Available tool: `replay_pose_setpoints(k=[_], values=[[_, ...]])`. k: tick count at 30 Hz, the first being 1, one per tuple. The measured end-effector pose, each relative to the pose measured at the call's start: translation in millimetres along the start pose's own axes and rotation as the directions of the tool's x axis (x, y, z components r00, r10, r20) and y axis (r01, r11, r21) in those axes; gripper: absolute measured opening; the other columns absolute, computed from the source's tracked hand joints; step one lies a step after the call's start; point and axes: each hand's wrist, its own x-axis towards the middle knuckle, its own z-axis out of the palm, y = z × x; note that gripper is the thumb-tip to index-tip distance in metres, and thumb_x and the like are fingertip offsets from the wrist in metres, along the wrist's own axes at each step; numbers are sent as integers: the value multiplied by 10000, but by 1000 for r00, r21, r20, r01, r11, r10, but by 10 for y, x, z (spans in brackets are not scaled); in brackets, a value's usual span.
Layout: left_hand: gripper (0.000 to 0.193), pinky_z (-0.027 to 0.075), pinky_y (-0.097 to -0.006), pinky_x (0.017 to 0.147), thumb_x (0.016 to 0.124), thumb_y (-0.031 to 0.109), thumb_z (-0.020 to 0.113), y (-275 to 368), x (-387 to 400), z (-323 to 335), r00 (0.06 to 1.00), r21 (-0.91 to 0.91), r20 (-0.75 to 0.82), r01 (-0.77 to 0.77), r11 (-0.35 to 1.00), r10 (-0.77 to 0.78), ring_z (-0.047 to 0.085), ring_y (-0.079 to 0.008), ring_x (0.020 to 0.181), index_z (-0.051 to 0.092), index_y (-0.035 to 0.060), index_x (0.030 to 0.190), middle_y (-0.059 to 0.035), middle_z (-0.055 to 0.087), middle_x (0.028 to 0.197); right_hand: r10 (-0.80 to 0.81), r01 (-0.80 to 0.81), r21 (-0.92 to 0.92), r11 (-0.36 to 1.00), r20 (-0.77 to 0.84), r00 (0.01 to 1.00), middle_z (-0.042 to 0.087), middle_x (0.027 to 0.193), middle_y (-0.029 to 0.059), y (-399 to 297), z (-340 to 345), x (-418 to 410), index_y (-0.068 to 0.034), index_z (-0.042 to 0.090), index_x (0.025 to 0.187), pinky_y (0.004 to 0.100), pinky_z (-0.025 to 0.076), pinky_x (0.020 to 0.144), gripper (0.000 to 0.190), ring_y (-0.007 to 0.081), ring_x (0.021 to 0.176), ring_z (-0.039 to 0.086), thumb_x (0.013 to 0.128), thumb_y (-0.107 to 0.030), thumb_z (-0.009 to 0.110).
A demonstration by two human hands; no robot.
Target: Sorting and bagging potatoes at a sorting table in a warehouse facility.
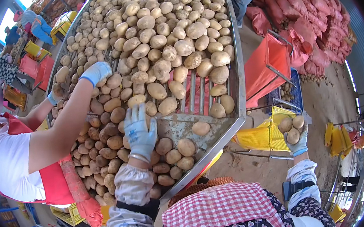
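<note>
My left hand, in a pale blue work glove, lies palm down with its fingers apart on the potatoes at the near end of a metal sorting table. Gloved as well, my right hand is off to the right of the table and holds several potatoes above a yellow mesh bag, which hangs open on a metal frame. A larger heap of potatoes covers the table's far part. Bare metal rollers show at its right side.
At the left a co-worker in a red apron reaches with gloved hands into the potatoes. A red bag hangs on a frame beside a blue crate. Filled red sacks are piled at the back right. More people stand at the far left.
</note>
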Motion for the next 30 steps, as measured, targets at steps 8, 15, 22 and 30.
replay_pose_setpoints(k=[8, 15, 22, 30], values=[[563, 503, -473, 910, 829, 266, 713, 196, 1029, 524, 910, 374, 412, -113, 921, -55, 609, -298, 1160, 533, 236, 1361, -128, 553, 1339, -621, 507, -803, -314, 578, 529, 548, 1380, 207, 729, 745, 348, -9, 517, 1377, 424, 381, 1114, 550, 358, 1303, 499, 874, -169, 673], [568, 501, -437, 809, 759, 515, 748, 275, 776, 219, 952, 134, 303, -84, 987, 40, 640, -313, 948, 621, 81, 1102, -127, 634, 1029, -151, 818, -567, -99, 821, 551, 568, 1318, 224, 1915, 2793, -83, -14, 502, 1376, 447, 382, 1106, 583, 390, 1265, 521, 867, -216, 700], [673, 385, -479, 1085, 809, 359, 738, 516, 230, -91, 917, -496, 89, -298, 815, 389, 503, -417, 1273, 540, 15, 1352, -224, 511, 1413, 323, -118, -365, 923, 574, 753, 587, 1315, 166, 2645, 3168, -280, -31, 425, 1445, 424, 455, 1063, 542, 278, 1258, 558, 971, -231, 594], [438, 484, -465, 924, 851, 363, 687, -381, 872, 175, 888, 304, 361, 178, 936, -287, 592, -369, 1126, 627, 92, 1189, -155, 606, 1237, 521, -638, -1, 770, 579, 627, 579, 1350, 231, 2429, 3088, -91, -39, 542, 1318, 546, 505, 1002, 432, 427, 1310, 511, 924, -216, 532]])
